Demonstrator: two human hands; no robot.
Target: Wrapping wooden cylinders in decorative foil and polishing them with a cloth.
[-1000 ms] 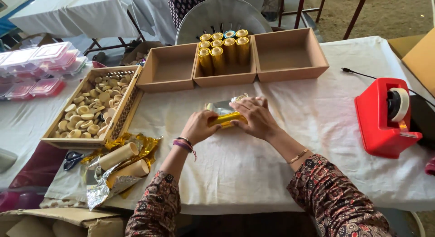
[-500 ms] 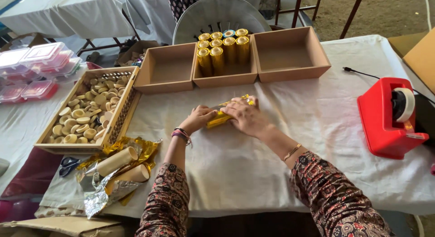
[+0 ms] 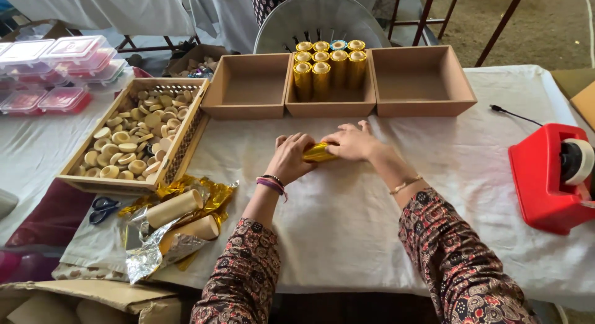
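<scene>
— What is held at the middle of the desk (image 3: 347,218)?

— A gold foil-wrapped roll (image 3: 318,153) is pressed flat against the white cloth, lying sideways. The left hand (image 3: 291,157) is laid over its left end with fingers curled down on it; the right hand (image 3: 352,142) is spread across its right end, fingers together and resting on the foil. Only a short gold stretch is seen between the two hands.

— And what is found around them?

— Just behind the hands, three brown cardboard boxes are lined up; upright gold-wrapped rolls (image 3: 328,67) are packed in the middle box (image 3: 330,106). To the left, a wooden tray (image 3: 186,132) is filled with small pale round wooden pieces (image 3: 121,144). Nearer the desk's front edge, two bare wooden cylinders (image 3: 183,215) are lying on crumpled gold foil sheets (image 3: 204,191), with blue-handled scissors (image 3: 102,209) beside them. A red tape dispenser (image 3: 548,175) is set well apart at the right.
</scene>
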